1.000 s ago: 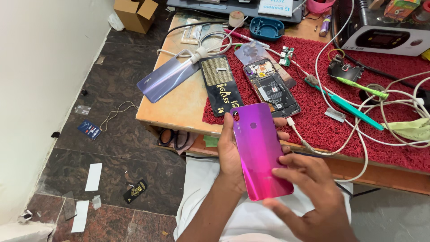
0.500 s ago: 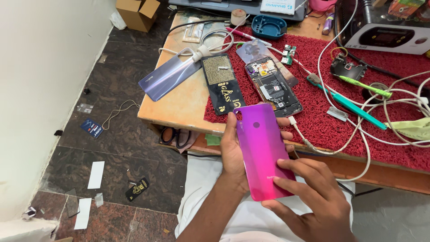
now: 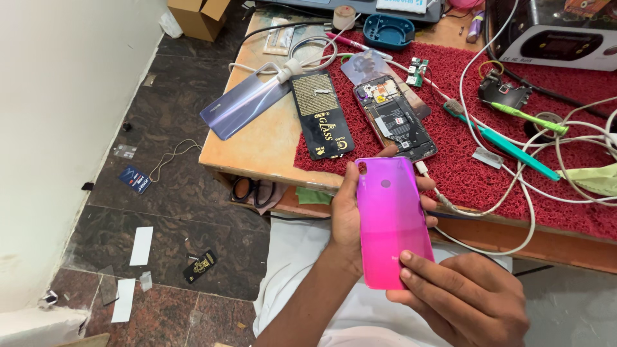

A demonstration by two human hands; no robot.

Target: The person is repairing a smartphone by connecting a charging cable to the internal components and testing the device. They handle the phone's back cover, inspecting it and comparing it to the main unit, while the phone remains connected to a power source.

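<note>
A glossy pink-to-purple phone back cover [image 3: 391, 218] is held up in front of me, above my lap. My left hand [image 3: 347, 222] grips its left edge, fingertips wrapping round the right edge. My right hand [image 3: 459, 302] holds the cover's lower right corner with thumb and fingers on it. Just beyond, on the red mat [image 3: 514, 128], lies an opened phone [image 3: 395, 119] with its circuit boards exposed.
A silvery-blue back cover [image 3: 244, 106] hangs over the wooden table's left edge. A black flat packet [image 3: 319, 115], white cables [image 3: 508, 160], teal tools [image 3: 508, 144], a blue tray [image 3: 388, 30] and a white device [image 3: 559, 42] crowd the table. Scraps litter the dark floor [image 3: 173, 193].
The pink cover and both hands have shifted slightly down and right in view; the grip is the same.
</note>
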